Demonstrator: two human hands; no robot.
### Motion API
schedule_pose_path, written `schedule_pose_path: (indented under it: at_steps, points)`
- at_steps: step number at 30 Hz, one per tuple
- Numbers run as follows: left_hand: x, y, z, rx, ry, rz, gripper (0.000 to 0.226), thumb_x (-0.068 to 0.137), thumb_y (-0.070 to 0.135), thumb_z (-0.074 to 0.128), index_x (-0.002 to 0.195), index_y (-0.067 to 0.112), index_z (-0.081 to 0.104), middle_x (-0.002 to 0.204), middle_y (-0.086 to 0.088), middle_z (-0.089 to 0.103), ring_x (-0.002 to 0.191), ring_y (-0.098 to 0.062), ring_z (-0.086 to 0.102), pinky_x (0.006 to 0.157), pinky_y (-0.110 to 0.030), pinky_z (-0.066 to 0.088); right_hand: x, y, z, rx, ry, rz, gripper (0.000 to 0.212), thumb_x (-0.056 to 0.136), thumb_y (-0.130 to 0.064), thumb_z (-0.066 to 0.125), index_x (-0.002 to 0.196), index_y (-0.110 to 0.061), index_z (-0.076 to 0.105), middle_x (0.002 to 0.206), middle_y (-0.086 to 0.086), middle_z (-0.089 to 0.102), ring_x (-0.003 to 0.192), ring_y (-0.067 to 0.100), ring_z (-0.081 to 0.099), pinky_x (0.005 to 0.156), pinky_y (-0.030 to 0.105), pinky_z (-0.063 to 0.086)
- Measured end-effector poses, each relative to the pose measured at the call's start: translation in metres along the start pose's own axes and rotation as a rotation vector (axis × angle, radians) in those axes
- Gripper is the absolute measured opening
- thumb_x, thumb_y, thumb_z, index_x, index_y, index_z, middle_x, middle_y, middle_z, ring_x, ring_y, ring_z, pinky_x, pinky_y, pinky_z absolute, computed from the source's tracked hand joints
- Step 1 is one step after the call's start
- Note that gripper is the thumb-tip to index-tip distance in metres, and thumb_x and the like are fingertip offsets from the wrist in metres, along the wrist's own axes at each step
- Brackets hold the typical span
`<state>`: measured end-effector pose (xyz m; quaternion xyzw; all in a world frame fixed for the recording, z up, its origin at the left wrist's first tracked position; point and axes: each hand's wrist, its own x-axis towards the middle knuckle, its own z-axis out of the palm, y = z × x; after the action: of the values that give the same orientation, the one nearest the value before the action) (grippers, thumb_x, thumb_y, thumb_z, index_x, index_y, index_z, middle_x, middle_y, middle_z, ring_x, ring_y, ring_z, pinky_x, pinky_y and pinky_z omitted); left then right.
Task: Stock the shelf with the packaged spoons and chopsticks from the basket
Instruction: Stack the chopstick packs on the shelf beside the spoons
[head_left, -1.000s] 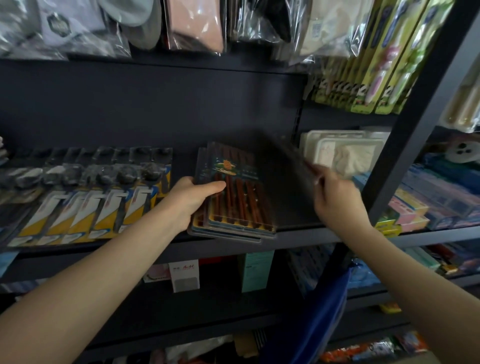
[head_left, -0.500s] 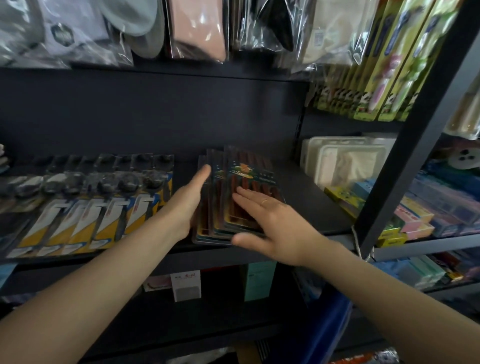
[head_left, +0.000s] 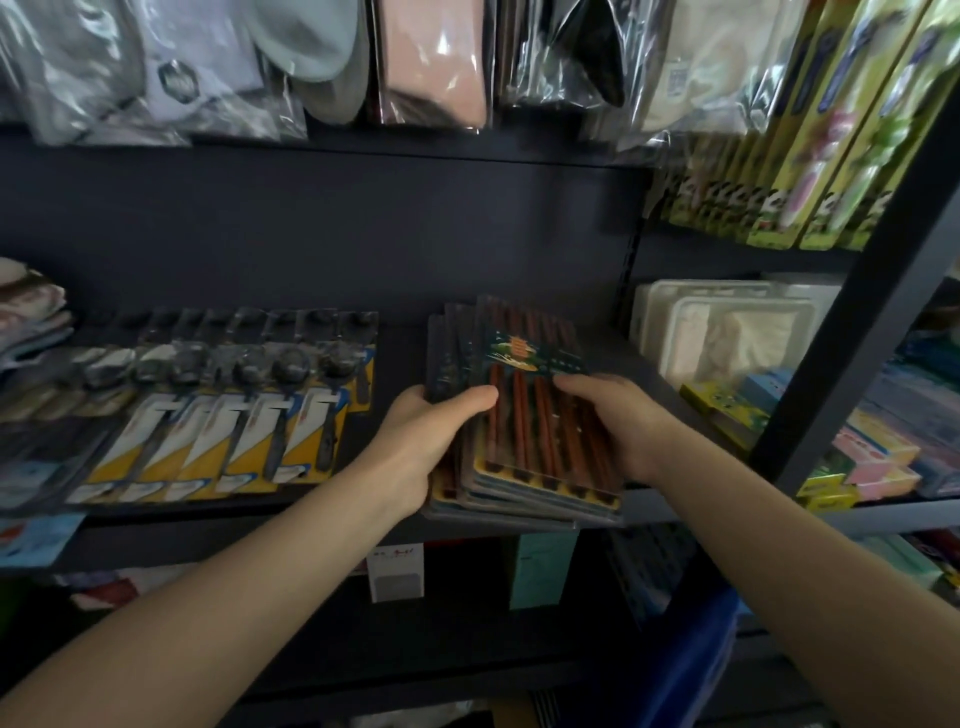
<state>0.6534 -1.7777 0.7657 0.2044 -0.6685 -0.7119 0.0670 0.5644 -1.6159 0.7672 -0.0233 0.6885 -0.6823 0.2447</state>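
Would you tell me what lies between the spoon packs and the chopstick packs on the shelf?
In the head view, only the left hand and bare shelf separate spoon packs from chopstick packs.

Lower chopstick packs (head_left: 457, 483) under top pack (head_left: 540, 415)

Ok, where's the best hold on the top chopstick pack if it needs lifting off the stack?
Take the top chopstick pack by its two long side edges, coming from the front over the shelf lip. It is a flat card lying face up, near end overhanging, and left hand and right hand already flank it.
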Motion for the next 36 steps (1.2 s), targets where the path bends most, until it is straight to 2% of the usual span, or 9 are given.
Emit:
schedule_pose_path:
  at_steps: [4,7,11,13,21,23,28,32,36]
  points:
    - [-0.018,-0.003,-0.002,-0.027,-0.107,0.102,0.027,0.082,0.030,0.066,0.107,0.025,0.058,0.089,0.015,0.062,0.078,0.000,0.057,0.061,-0.017,0.041,-0.013,-0.002,0.004,0.144,-0.080,0.130,0.045,0.080,-0.034,0.065,0.117,-0.008,0.062,0.111,0.013,0.068,0.093,0.031,0.066,0.086,0.046,0.053]
    - [-0.026,0.004,-0.004,0.044,-0.123,0.242,0.031,0.081,0.028,0.067,0.110,0.031,0.055,0.098,0.017,0.062,0.088,0.002,0.059,0.067,-0.014,0.044,-0.021,-0.014,0.001,0.183,-0.131,0.109,0.034,0.082,-0.032,0.064,0.103,-0.006,0.067,0.088,0.011,0.073,0.072,0.026,0.070,0.069,0.037,0.058]
    - [-0.027,0.011,-0.007,0.183,-0.142,0.493,0.092,0.062,0.042,0.077,0.141,0.028,0.031,0.136,0.009,0.049,0.125,-0.007,0.047,0.104,-0.032,0.040,-0.028,-0.035,-0.001,0.238,-0.158,-0.032,0.027,0.082,-0.036,0.064,0.091,-0.011,0.067,0.073,0.008,0.074,0.059,0.019,0.071,0.057,0.035,0.060]
    - [-0.025,0.023,-0.011,0.316,-0.165,0.608,0.107,0.059,0.045,0.075,0.146,0.032,0.014,0.140,0.019,0.040,0.126,0.008,0.040,0.106,-0.019,0.035,-0.027,-0.045,-0.003,0.276,-0.152,-0.138,0.021,0.081,-0.035,0.063,0.086,-0.015,0.069,0.076,0.005,0.074,0.063,0.017,0.071,0.064,0.034,0.060]
    - [-0.007,0.046,-0.004,0.486,-0.041,0.722,0.114,0.071,0.029,0.077,0.146,0.034,-0.009,0.135,0.026,0.022,0.122,0.010,0.025,0.104,-0.018,0.025,-0.016,-0.065,0.000,0.000,-0.128,-0.634,0.048,0.060,-0.023,0.084,0.102,-0.022,0.060,0.095,-0.003,0.072,0.089,0.010,0.069,0.082,0.031,0.056]
    - [-0.002,0.040,-0.003,0.466,-0.052,0.715,0.113,0.074,0.026,0.076,0.145,0.034,-0.011,0.134,0.027,0.022,0.120,0.013,0.025,0.104,-0.018,0.025,-0.012,-0.063,0.001,-0.026,-0.109,-0.658,0.042,0.065,-0.018,0.081,0.101,-0.022,0.059,0.095,-0.003,0.071,0.088,0.008,0.068,0.084,0.031,0.052]
    - [0.003,0.040,-0.002,0.462,-0.105,0.681,0.114,0.075,0.022,0.074,0.144,0.031,-0.016,0.131,0.024,0.025,0.121,0.011,0.025,0.102,-0.015,0.022,-0.006,-0.061,-0.005,-0.016,-0.130,-0.642,0.092,0.033,-0.049,0.090,0.112,-0.016,0.057,0.100,-0.001,0.072,0.097,0.015,0.067,0.089,0.032,0.054]
    - [0.003,0.049,0.004,0.434,-0.170,0.655,0.112,0.078,0.020,0.072,0.144,0.029,-0.019,0.130,0.023,0.023,0.121,0.009,0.024,0.102,-0.016,0.024,-0.012,-0.068,-0.010,-0.070,-0.166,-0.640,0.081,0.048,-0.027,0.085,0.120,-0.015,0.049,0.102,-0.002,0.067,0.094,0.011,0.066,0.087,0.032,0.050]
    - [0.003,0.071,0.015,0.318,-0.122,0.751,0.104,0.078,0.028,0.070,0.145,0.031,-0.010,0.150,0.009,0.025,0.133,-0.005,0.031,0.109,-0.028,0.032,-0.022,-0.095,-0.008,-0.034,-0.153,-0.736,0.095,0.037,-0.038,0.091,0.120,-0.022,0.048,0.109,0.000,0.066,0.100,0.015,0.067,0.084,0.030,0.056]
